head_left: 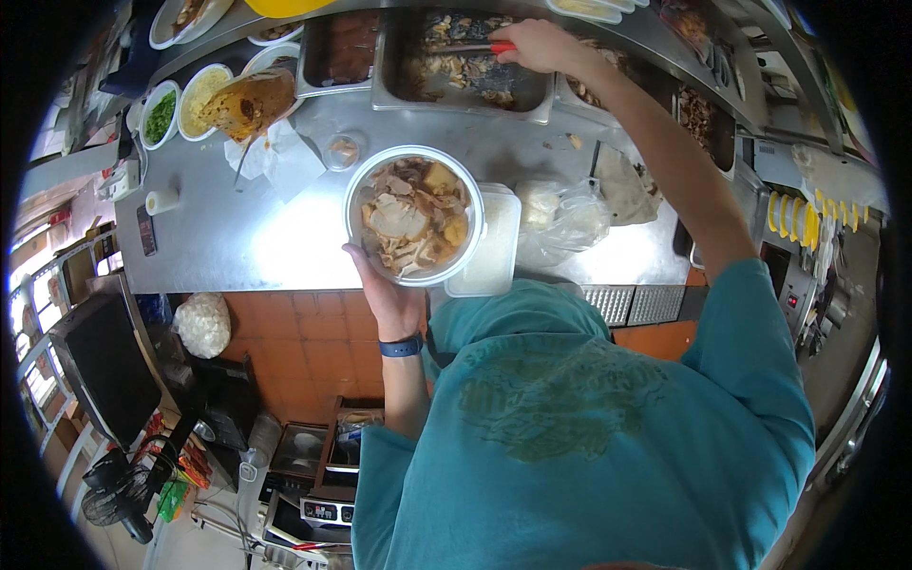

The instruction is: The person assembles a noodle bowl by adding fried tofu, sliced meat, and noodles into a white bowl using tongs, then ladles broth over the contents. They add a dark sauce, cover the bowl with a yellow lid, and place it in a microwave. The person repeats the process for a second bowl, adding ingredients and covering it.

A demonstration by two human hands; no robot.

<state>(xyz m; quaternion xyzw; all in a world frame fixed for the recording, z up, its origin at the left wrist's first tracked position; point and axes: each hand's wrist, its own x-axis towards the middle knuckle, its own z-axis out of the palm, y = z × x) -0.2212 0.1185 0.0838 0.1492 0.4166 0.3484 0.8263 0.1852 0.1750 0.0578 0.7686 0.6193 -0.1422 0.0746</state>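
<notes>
My left hand point(388, 296) grips the near left side of a round white tub point(355, 201), held over the front of the steel counter. Sliced meat point(399, 218) and yellowish chunks fill the tub. My right hand point(540, 46) reaches far forward, closed around red-handled tongs point(465, 47). The tongs point left over a deep metal pan point(460, 106), where pale food pieces point(465, 71) lie scattered on the dark bottom. Whether the tongs' tips pinch anything is too small to tell.
At the far left stand bowls of chopped greens point(160, 118) and a sauce-smeared bag point(249, 103). Another metal pan point(332, 89) adjoins the tongs' pan. Right of the tub lie a white rectangular container point(496, 242), a clear plastic bag point(575, 223) and a greyish cloth-like sheet point(622, 185).
</notes>
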